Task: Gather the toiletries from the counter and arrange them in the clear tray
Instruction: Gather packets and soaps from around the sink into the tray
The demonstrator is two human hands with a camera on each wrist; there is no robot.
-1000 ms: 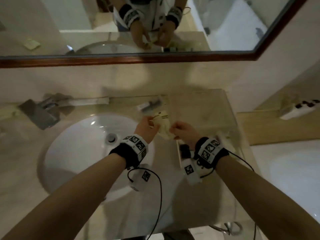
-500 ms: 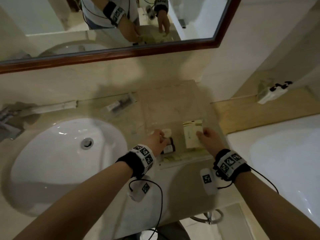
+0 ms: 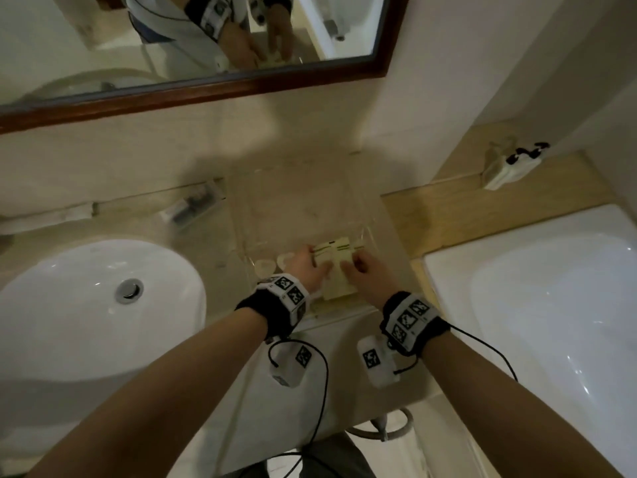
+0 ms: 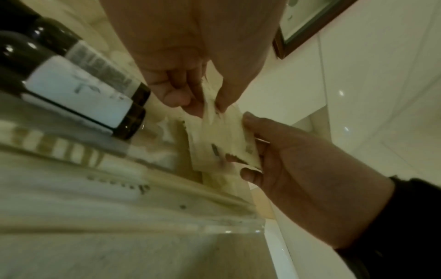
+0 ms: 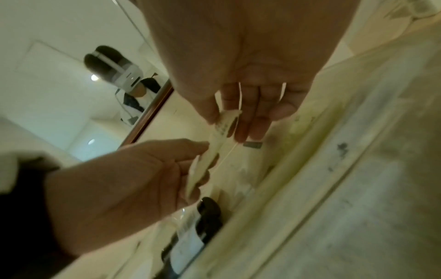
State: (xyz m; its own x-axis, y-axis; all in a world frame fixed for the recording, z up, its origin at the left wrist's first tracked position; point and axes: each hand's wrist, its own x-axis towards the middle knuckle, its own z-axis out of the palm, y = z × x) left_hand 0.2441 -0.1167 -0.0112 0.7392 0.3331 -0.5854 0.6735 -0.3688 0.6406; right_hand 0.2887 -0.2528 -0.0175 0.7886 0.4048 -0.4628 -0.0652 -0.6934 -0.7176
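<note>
A flat cream packet (image 3: 336, 270) is held by both hands over the near right corner of the clear tray (image 3: 365, 215). The left hand (image 3: 306, 267) pinches its left edge between thumb and fingertips, and the right hand (image 3: 367, 276) pinches its right edge in the same way. Two dark bottles (image 4: 78, 83) with white labels lie side by side in the tray, just left of the packet. Two small round white items (image 3: 275, 262) are seen beside the left hand. A wrapped item (image 3: 193, 207) lies on the counter (image 3: 206, 243) between the sink (image 3: 86, 305) and the wall.
</note>
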